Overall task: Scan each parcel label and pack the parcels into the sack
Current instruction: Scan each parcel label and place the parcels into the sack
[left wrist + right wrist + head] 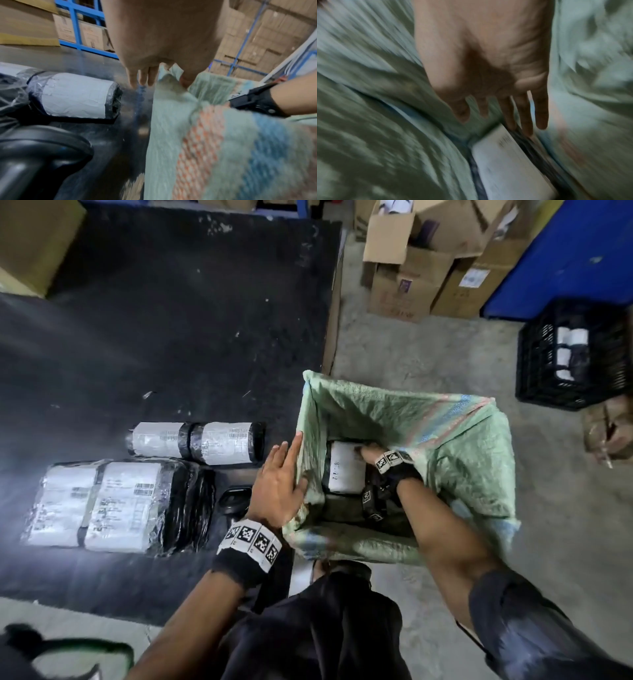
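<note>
The green woven sack (445,440) stands open beside the black mat (171,337), with a labelled parcel (344,470) inside under the spread fingers of the right hand (488,67). The left hand (279,484) pinches the sack's near rim. Two parcels, a rolled parcel (197,442) and a flat parcel (116,505), lie on the mat beside the scanner (39,155).

A black mat (164,313), scuffed with pale flecks, covers the floor on the left; bare grey concrete floor (428,361) lies to its right. Along the far side stand stacked cardboard boxes (414,278), some with flaps open, next to a blue panel (575,258). A black plastic crate (575,354) sits on the concrete at the right. The left wrist view shows blue metal racking (75,27) loaded with cartons (89,35). Light falls brightest at the lower left of the mat.
</note>
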A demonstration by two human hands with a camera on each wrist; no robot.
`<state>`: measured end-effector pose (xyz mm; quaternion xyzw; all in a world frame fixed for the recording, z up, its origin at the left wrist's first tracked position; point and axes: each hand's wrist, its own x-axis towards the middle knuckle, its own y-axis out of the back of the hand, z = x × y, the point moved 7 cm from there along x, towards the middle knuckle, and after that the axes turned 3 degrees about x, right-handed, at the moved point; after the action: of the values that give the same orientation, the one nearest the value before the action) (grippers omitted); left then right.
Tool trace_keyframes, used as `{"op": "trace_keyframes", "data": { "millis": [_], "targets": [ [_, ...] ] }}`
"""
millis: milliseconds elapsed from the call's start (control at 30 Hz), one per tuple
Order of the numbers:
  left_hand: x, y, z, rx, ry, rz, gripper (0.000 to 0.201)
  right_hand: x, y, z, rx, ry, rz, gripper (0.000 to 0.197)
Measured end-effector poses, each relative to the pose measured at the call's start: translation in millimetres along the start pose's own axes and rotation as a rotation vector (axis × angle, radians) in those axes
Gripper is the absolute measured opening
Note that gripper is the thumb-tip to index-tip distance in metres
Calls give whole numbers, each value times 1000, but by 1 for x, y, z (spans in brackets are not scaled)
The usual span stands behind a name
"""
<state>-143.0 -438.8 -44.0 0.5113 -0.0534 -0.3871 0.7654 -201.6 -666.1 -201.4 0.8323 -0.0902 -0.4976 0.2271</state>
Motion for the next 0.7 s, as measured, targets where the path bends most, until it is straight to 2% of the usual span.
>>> {"op": "trace_keyframes", "data": {
  "millis": [67, 133, 233, 333, 467, 533, 600, 700],
  "targets": [
    [-5, 15, -1, 10, -10, -3, 73, -18, 13, -22, 33, 29, -3, 53],
    [-12, 33, -6, 2, -26, 20, 67, -60, 29, -46, 10, 59, 42, 58],
    [-27, 66, -19, -11, -49, 130, 55, -126, 43, -72, -50, 124, 171, 60],
    [-43, 98, -43, -46, -33, 217, 45, -183, 36, -97, -55, 205, 278, 57],
    [-67, 135, -87, -99, 35, 293, 50, -247, -3, -134, 8, 347, 346, 49],
    [-76, 149, -112, -128, 66, 321, 49, -270, -31, -149, 25, 374, 327, 45],
    [-88, 158, -140, -131, 105, 340, 46, -280, -65, -160, -31, 376, 290, 46],
    [-107, 163, -188, -74, 169, 338, 57, -278, -112, -169, -179, 362, 253, 53]
  ]
}}
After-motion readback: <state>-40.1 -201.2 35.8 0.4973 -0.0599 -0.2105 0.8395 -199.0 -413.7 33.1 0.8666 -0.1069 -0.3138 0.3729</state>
